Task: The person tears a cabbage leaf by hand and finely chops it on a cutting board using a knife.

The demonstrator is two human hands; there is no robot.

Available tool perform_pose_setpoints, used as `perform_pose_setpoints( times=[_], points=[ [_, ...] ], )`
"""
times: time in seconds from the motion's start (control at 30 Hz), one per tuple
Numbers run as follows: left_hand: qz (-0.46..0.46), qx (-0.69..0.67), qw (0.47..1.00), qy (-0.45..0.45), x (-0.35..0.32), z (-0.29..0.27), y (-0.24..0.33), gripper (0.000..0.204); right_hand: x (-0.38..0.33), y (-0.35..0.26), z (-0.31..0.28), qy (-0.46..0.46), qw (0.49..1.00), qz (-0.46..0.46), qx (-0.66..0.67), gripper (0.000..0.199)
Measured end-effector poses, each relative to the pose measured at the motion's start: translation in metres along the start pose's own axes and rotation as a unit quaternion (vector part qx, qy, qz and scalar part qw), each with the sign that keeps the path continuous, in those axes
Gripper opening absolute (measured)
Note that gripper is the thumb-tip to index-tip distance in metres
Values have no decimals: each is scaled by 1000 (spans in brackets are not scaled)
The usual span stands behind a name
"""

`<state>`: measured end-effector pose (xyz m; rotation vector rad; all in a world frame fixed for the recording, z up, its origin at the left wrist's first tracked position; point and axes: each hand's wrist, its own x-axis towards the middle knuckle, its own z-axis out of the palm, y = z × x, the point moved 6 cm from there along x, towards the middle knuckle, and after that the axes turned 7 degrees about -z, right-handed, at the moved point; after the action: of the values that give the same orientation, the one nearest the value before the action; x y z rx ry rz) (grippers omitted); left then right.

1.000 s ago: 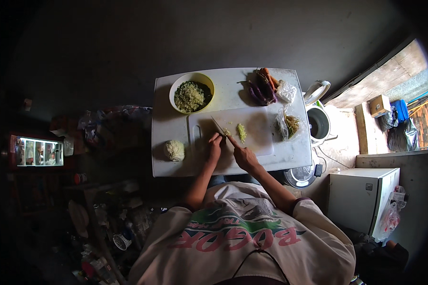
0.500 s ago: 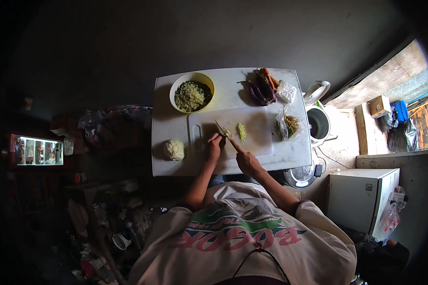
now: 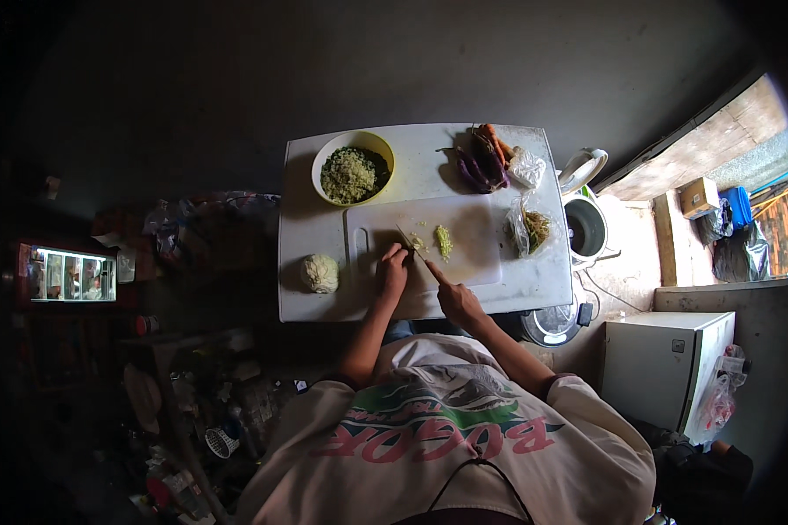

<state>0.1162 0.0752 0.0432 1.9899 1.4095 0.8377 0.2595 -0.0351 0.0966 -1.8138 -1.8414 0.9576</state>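
Note:
A knife (image 3: 409,239) is in my right hand (image 3: 460,304), its fingers wrapped round the handle and the blade slanting away to the left. It rests over a white cutting board (image 3: 480,265). Beside the blade, my left hand (image 3: 393,268) is closed with curled fingertips; what they pinch is too small and hidden to name. Small pale-green chopped bits (image 3: 418,240) lie by the blade, and a short row of chopped pale-green vegetable (image 3: 444,243) lies to its right. Left of the board sits a round pale cabbage (image 3: 320,274).
On the white table (image 3: 302,227) stand a yellow bowl (image 3: 390,159) of chopped greens, purple eggplants (image 3: 481,171), carrots (image 3: 492,138), a white plastic bundle (image 3: 527,167) and a clear bag of vegetables (image 3: 534,229). An open rice cooker (image 3: 597,229) and a white fridge (image 3: 643,363) are at the right.
My right hand has shifted slightly right and nearer to me with the knife. The left hand stays closed beside the blade. The things on the table keep their places.

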Motion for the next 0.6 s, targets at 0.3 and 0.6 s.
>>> perform_pose_setpoints(
  times=[0.3,0.6],
  points=[
    [-21,-85,996,-31,5,-2,-8,21,36,-5,1,23,999,-37,5,69],
    [93,0,994,66,2,-8,5,17,30,3,9,38,998,-41,-22,67]
  ],
)
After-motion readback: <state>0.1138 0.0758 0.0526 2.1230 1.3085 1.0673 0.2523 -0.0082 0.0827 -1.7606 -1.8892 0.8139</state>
